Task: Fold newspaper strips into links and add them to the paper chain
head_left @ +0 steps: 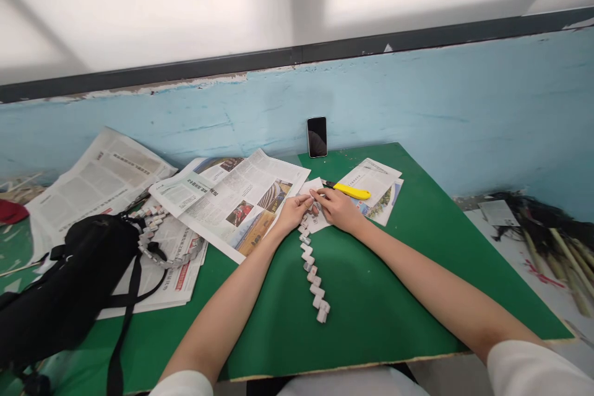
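Observation:
A zigzag chain of small folded newspaper strips lies on the green tabletop, running from between my hands toward the near edge. My left hand is closed at the chain's far end, thumb and fingers pinched together. Fingertip to fingertip with it, my right hand is closed over the same end. The small part between the fingers is mostly hidden. Under the hands lies a cut piece of newspaper. A yellow utility knife rests just beyond my right hand.
A phone leans against the blue wall. Newspaper sheets spread to the left, and smaller cut sheets lie under the knife. A black bag and another paper chain are at left. Sticks lie beyond the table's right edge.

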Motion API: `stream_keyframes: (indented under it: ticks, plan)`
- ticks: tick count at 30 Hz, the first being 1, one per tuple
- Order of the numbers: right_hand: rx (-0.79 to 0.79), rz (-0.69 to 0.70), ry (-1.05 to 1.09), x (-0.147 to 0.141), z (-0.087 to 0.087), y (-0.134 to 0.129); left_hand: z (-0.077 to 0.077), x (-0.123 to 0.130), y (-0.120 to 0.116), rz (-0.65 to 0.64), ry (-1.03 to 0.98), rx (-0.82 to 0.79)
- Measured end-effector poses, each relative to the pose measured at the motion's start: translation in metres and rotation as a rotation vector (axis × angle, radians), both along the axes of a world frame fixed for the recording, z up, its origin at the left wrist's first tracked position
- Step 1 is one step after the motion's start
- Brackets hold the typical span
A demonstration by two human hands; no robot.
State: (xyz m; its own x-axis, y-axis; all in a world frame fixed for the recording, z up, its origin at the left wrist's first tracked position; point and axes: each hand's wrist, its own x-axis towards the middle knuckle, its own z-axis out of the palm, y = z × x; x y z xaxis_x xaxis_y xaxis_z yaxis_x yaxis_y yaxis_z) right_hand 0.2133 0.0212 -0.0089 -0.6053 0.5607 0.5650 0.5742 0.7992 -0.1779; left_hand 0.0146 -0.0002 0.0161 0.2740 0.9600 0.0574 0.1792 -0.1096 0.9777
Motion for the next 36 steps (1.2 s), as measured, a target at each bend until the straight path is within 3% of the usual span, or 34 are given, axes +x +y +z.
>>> stream_keyframes:
  ticks: [9, 14, 18, 22, 28, 36]
  plan:
    - [0.091, -0.024, -0.003, 0.0, -0.002, 0.002, -0.002, 0.0, 0.002, 0.032, -0.037, -0.059]
    - [0.061, -0.012, 0.027, -0.002, 0.0, -0.002, -0.003, -0.001, 0.001, 0.039, -0.024, -0.05]
    - [-0.117, 0.028, 0.282, -0.005, 0.004, -0.004, 0.0, 0.001, -0.002, 0.015, 0.022, -0.006]
    - [-0.346, -0.068, 0.576, -0.002, 0.009, 0.001, 0.002, 0.003, -0.004, -0.02, 0.08, 0.059]
    - [-0.72, 0.041, 0.659, 0.001, 0.011, 0.007, 0.001, 0.004, -0.005, -0.069, 0.175, 0.145]
    - [-0.634, 0.026, 0.629, 0.002, 0.014, 0.003, -0.007, 0.004, -0.004, -0.067, 0.184, 0.154]
